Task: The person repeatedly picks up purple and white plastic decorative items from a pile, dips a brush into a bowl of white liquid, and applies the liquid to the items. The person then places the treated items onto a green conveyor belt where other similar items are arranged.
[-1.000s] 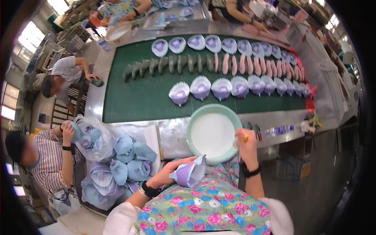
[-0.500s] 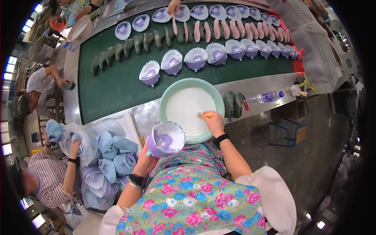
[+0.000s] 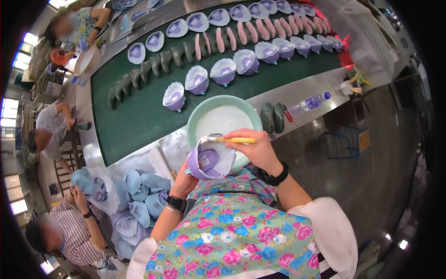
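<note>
My left hand [image 3: 185,181] is closed around a purple and white shoe upper [image 3: 207,162], holding it tilted with its open side up over the near edge of a pale green basin [image 3: 194,116]. In my right hand [image 3: 263,151] is a paintbrush [image 3: 240,140] with a yellow handle. Its bristles touch the far rim of the upper, or lie very close above it. White liquid [image 3: 225,116] fills much of the basin. Part of the basin's near wall is hidden behind the upper and my right hand.
On the green conveyor belt [image 3: 125,135] stand rows of purple uppers [image 3: 197,80], dark green shoe lasts [image 3: 166,62] and pink insoles [image 3: 231,38]. Two lasts [image 3: 267,116] and a bottle [image 3: 316,101] lie right of the basin. Blue uppers [image 3: 141,204] are piled left, beside a seated co-worker [image 3: 74,223].
My right hand has brought the paintbrush out of the basin to the upper's rim. The upper has shifted slightly right and tilted. Another person's hand has left the belt's far side.
</note>
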`<state>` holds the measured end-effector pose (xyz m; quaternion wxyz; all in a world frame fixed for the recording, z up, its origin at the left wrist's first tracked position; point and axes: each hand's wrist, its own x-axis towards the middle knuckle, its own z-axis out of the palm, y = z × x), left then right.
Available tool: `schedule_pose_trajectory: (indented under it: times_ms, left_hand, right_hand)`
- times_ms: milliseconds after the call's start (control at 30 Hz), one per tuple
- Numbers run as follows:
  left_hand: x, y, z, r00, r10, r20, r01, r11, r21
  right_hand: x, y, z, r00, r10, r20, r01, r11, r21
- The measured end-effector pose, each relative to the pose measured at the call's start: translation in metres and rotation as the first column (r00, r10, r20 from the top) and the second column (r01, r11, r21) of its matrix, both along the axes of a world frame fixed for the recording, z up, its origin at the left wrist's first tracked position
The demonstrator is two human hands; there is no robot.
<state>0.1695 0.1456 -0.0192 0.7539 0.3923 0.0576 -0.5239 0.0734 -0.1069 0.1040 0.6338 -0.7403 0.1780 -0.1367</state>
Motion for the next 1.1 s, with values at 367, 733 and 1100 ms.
schedule_pose_trajectory:
  times_ms: [367,733,1100]
  left_hand:
    - [0.013,-0.008,0.012,0.94,0.173,0.293,-0.136,0.98,-0.144]
    - [0.017,0.001,0.021,0.876,0.304,0.375,-0.256,0.951,-0.174]
    - [0.027,0.031,-0.008,0.882,-0.015,-0.472,-0.044,0.992,-0.115]
  right_hand:
    - [-0.009,0.018,-0.025,0.942,-0.203,-0.268,0.18,0.978,-0.109]
    - [0.001,0.036,0.003,0.967,-0.112,-0.227,0.081,0.987,-0.14]
    - [0.038,0.049,0.058,0.927,0.373,0.033,-0.37,0.926,-0.076]
